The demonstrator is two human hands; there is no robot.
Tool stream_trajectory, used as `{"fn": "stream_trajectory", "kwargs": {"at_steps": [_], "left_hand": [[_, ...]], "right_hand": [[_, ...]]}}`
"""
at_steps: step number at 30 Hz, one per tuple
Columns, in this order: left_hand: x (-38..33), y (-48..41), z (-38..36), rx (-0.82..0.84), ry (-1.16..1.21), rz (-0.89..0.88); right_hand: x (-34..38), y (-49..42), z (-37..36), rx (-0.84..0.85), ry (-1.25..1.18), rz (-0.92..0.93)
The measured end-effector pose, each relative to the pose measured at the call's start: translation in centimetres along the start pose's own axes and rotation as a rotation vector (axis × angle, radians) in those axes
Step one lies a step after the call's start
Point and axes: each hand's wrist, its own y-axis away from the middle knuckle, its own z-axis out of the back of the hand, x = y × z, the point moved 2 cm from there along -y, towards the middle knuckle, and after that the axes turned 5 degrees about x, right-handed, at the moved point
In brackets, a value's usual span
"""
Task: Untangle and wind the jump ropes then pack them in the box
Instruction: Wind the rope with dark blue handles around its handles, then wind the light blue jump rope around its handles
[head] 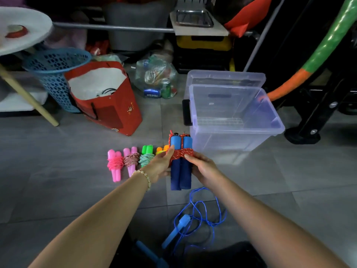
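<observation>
Head camera, looking down over a grey tiled floor (58, 190) in a cluttered storage corner. A clear plastic storage box (237, 136) stands open at right of centre, a black handle on its left end and its clear lid (226, 78) propped just behind it. A green-and-orange hoop (328, 41) curves down the right edge of the frame to a point behind the box. At left of centre a red bag (116, 115) stands open beside a tilted blue perforated basket (56, 74), with a clear plastic bag of drink cans (156, 78) between the red bag and the box.

Near the bottom centre a loose blue jump rope (199, 209) lies in untidy loops on the tiles, one light-blue handle among its coils.

Above it, at mid-frame and just in front of the box's near left corner, both of the person's hands hold a blue-handled jump rope (180, 176) upright, its two handles side by side and its red cord (182, 154) wound tightly round their middle. The left hand (160, 165) grips the bundle from the left, thumb against the cord; the right hand (202, 167) grips it from the right, fingertips on the winding.

Left of the bundle, four wound ropes lie in a row on the floor: a pink jump rope (115, 164), a pink-handled rope with red-and-white cord (131, 159), a green-handled rope with teal cord (147, 154), and an orange-handled rope (161, 149) mostly hidden behind the left hand. A beaded bracelet (146, 177) circles the left wrist.
</observation>
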Motion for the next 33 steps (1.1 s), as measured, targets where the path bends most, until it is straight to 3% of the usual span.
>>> {"fn": "stream_trajectory", "kwargs": {"at_steps": [4, 10, 15, 18, 23, 27, 33], "left_hand": [[2.8, -3.5, 4.6, -0.237, -0.508, -0.089], [8.7, -9.5, 9.2, -0.216, -0.939, -0.099], [11.5, -13.5, 8.9, -0.124, -0.989, -0.205], [12.5, -15.3, 8.5, -0.085, -1.008, -0.199], [13.4, -15.9, 8.0, -0.191, -1.021, -0.268], [14.2, -14.5, 7.0, -0.221, -1.060, -0.361], [17.3, -10.4, 6.1, -0.097, -1.039, -0.335]], "right_hand": [[-4.0, -5.5, 2.6, -0.147, 0.020, -0.020], [-9.9, -13.1, 4.9, -0.205, 0.046, -0.087], [-12.9, -17.9, 4.9, -0.327, 0.080, -0.019], [-13.8, -19.6, 6.1, -0.309, 0.137, -0.039], [-14.6, -19.8, 8.4, -0.312, 0.291, -0.042], [-13.1, -18.0, 9.0, -0.241, 0.460, -0.046], [-13.4, -10.8, 11.3, -0.013, 0.749, 0.017]]}}
